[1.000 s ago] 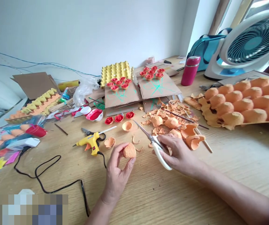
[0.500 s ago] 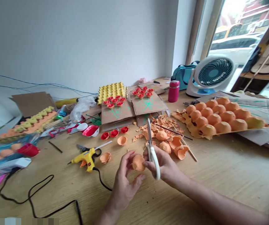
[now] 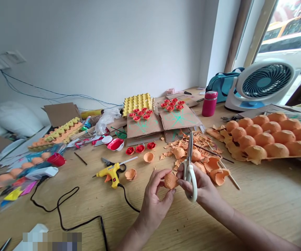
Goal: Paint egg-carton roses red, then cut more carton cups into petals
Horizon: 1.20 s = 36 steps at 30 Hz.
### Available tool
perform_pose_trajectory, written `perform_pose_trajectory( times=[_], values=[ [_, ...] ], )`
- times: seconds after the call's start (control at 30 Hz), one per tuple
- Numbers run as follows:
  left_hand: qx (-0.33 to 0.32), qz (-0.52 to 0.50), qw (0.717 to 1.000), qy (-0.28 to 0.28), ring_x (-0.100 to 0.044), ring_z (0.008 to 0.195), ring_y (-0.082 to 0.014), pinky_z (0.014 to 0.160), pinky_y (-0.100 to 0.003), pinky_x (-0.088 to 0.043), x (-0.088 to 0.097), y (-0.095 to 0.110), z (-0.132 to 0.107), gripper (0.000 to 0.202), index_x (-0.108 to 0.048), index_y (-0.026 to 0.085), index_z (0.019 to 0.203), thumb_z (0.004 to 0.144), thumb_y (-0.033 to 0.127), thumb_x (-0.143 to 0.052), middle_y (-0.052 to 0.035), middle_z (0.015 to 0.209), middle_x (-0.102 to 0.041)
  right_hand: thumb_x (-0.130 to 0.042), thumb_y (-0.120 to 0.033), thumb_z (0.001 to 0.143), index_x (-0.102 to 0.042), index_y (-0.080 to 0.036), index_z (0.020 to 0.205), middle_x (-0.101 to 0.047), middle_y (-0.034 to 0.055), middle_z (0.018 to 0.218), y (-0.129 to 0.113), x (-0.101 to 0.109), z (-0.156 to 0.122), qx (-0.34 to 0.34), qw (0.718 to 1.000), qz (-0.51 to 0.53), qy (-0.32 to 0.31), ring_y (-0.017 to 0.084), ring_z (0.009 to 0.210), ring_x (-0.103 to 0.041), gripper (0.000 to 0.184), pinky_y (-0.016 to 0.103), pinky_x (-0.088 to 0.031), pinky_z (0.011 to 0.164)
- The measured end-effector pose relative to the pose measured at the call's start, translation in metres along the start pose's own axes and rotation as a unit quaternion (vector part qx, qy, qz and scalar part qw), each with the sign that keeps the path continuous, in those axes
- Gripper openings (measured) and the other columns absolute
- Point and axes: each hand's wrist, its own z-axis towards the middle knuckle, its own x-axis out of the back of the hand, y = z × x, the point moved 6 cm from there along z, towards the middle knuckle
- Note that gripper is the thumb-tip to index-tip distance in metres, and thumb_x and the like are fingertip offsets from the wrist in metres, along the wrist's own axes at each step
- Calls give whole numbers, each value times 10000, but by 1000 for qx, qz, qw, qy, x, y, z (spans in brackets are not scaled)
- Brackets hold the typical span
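Observation:
My left hand point(image 3: 155, 197) pinches a small orange egg-carton cup point(image 3: 170, 181) between thumb and fingers, its rounded bottom toward me. My right hand point(image 3: 205, 186) is closed around white-handled scissors point(image 3: 193, 184), blades pointing up and away. Its thumb and a fingertip also touch the right side of the cup. Behind both hands lies a heap of orange carton scraps point(image 3: 192, 139) with several cut cups. A scalloped orange cup point(image 3: 148, 157) stands alone to the left, and a nested petal-edged cup point(image 3: 131, 174) sits nearer me.
A yellow glue gun point(image 3: 111, 174) lies left, its black cord point(image 3: 69, 228) crossing the table. Red carton flowers point(image 3: 140, 149) stand before cardboard panels point(image 3: 142, 128). On the right are an orange egg tray point(image 3: 264, 139), a pink flask point(image 3: 209, 104) and a fan point(image 3: 264, 82).
The view has swung left, so everything sits farther right in the picture. My left thumb has come up against the cup. The scissors stay in my right hand.

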Motion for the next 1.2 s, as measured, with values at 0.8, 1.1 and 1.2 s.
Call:
perform_pose_trajectory(
  times=[0.8,1.1,1.2],
  values=[
    [83,-109,989,58,-655,1060,-214,926,-330,-562,-5,-40,-4,376,-609,205,1195,856,292,-749,-85,1150,-659,-750,-536,824,-616,-220,955,-606,-3,794,5,12,3,-4,993,-117,-25,162,715,-559,368,274,-478,639],
    [85,-88,990,76,-640,1052,-211,884,-313,-564,-5,-46,-3,368,-613,194,1172,844,288,-751,-84,1138,-636,-520,-558,967,-579,-221,875,-607,11,795,-10,5,4,-36,970,-195,-138,167,716,-549,354,263,-443,587],
    [77,-92,990,73,-641,1030,-201,890,-308,-558,-5,-44,-3,367,-609,196,1179,848,284,-741,-75,1118,-643,-542,-525,957,-526,-218,770,-588,1,715,-16,12,7,-18,941,-290,-172,157,639,-515,360,268,-390,548]
  ],
)
